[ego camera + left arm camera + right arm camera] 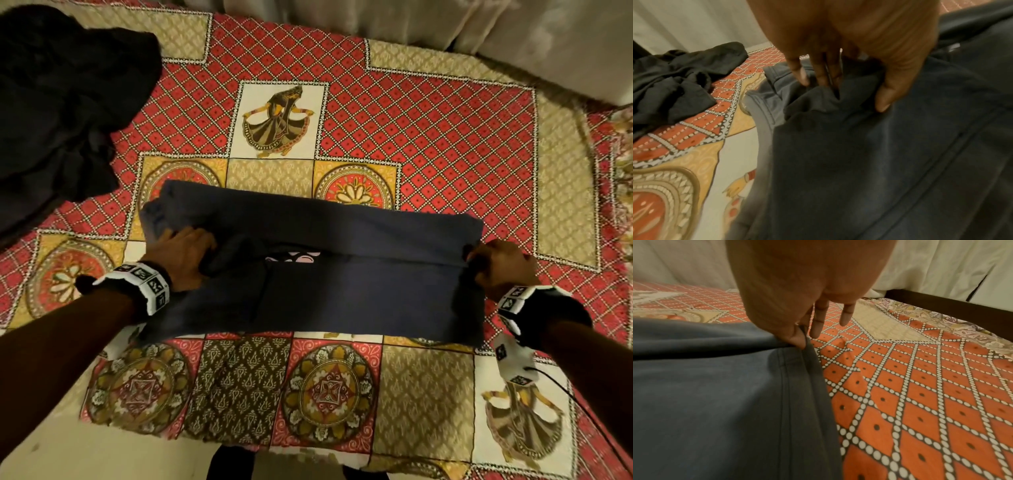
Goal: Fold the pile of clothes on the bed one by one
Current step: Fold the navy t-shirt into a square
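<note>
**Navy garment pinched at both ends, lying crosswise on the bed**

Black clothes sit heaped in the upper left of your head view, well apart from the piece you are working on. Your left hand grips a bunched fold at the left end of the navy garment, thumb and fingers curled into the cloth. That garment lies in the middle of the frame on the patterned bedspread, its long axis running left to right, with the far half folded toward you so a sliver of pink print shows at the fold line. Its seamed edges point left. At the right end, your right hand pinches the hemmed corner between thumb and forefinger, other fingers hanging straight. Pale curtains hang across the top.
</note>
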